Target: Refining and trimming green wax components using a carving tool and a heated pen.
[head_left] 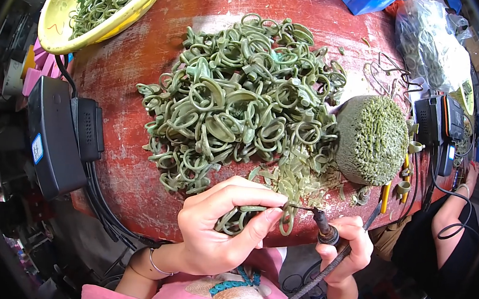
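At the table's near edge, my left hand (216, 221) pinches a green wax ring (287, 221) between thumb and forefinger. More green rings (235, 220) are gathered in the same hand's palm. My right hand (352, 245) grips a dark corded wax pen (324, 225), whose thin tip points left and meets the pinched ring, or nearly so. A big heap of green rings (221, 99) spreads over the table just beyond both hands. Pale green flakes (299, 174) lie between the heap and my fingers.
A round green block (372, 139) with a pitted top stands right of the heap. A yellow basin (99, 30) of rings sits far left; a plastic bag (433, 47) lies far right. Black boxes with cords (56, 133) flank the red table (116, 156). Another person's arm (452, 211) shows at right.
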`<state>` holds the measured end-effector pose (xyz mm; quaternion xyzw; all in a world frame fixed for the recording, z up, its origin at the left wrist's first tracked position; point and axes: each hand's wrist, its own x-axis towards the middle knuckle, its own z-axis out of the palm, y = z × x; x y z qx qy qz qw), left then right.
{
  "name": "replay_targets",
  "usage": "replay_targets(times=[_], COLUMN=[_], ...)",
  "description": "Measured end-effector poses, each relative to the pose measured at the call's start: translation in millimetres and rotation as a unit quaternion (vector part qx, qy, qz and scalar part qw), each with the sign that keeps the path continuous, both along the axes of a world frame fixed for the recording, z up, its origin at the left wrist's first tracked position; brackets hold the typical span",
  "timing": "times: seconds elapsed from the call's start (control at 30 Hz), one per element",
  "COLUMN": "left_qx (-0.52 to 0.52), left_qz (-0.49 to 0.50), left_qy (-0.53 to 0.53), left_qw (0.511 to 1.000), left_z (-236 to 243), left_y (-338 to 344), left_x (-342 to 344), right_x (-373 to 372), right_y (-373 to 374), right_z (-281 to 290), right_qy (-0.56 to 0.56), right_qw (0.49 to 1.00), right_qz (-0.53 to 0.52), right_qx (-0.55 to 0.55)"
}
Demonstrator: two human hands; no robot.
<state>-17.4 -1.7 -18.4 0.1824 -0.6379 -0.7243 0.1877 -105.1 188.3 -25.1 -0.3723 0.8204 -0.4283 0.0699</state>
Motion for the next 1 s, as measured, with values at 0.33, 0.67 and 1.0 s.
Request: replay_targets(times=[0.33, 0.67, 1.0], left_qx=[0.004, 0.003, 0.051], left_qz=[-0.001, -0.002, 0.038], left_qy=[0.000, -0.001, 0.001], left_qw=[1.000, 1.000, 0.998], left_z=[0, 1, 3], left_y=[-1, -2, 0], left_x=[0, 0, -2], right_x=[1, 1, -22], right_y=[0, 2, 3], right_z=[0, 0, 9], right_qy=[-0.001, -0.007, 0.020], right_qw=[1.000, 1.000, 0.983], right_qz=[-0.009, -0.007, -0.157], right_qx=[0.001, -0.004, -0.090])
